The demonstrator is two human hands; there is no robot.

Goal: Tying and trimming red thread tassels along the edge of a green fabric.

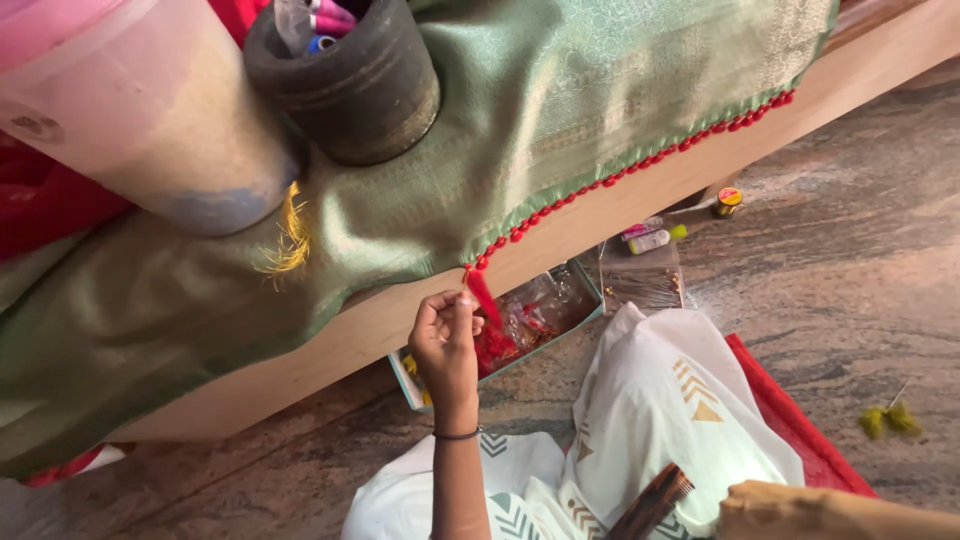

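- Green silk-like cloth with a woven gold sheen lay draped over a long wooden board, its lower edge trimmed with a row of small red tassels. It looked soft, light and slippery, likely to slide off the board if tugged hard.
- White plastic bucket and a dark round holder with thread spools stood on the cloth, weighing it down.
- White patterned fabric covered the person's lap above a red mat on the stone floor.
- Shallow teal-rimmed tray under the board held a clear crinkled packet with red material; a flat clear box of thin dark pins lay just beside it.
- Left hand was raised to the cloth's corner, fingers closed in a pinch on the red tassel hanging at the end of the trim. That tassel seemed limp and easily frayed, best taken near its knot rather than by the loose ends.
- Right hand, low in view, was closed around the handle of a brown comb.
- Small pale tube with a green cap and a yellow round-lidded pot lay near the board; yellow-green tufts lay well apart on the floor.
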